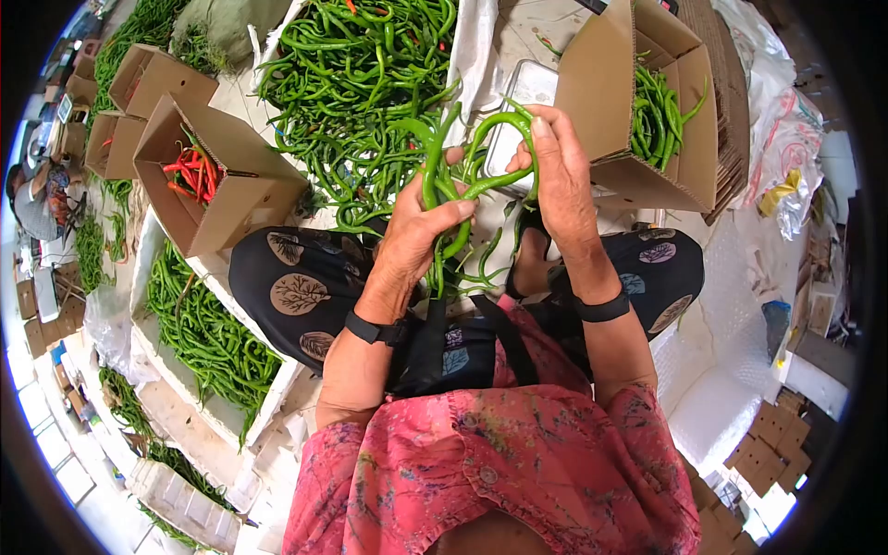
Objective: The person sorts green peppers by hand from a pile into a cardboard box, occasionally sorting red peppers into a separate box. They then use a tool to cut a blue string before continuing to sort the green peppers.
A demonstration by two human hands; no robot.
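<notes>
My left hand (413,225) is closed around several long green chili peppers (432,166), the thumb pressed across them. In my right hand (561,180), thumb and fingers pinch a curled green chili pepper (499,120) that arcs over toward the left hand. Both hands are raised above my lap, a short distance apart. Just beyond them lies a big heap of green chili peppers (361,83) on white sheeting. To the right of my right hand stands a cardboard box (601,92) with green peppers (661,116) inside.
At left, a cardboard box (245,208) holds red peppers (194,176). A white crate of green peppers (208,333) sits beside my left knee. Behind my right hand is a metal tray (534,85). Plastic bags (782,129) lie at right. Another person (42,203) is far left.
</notes>
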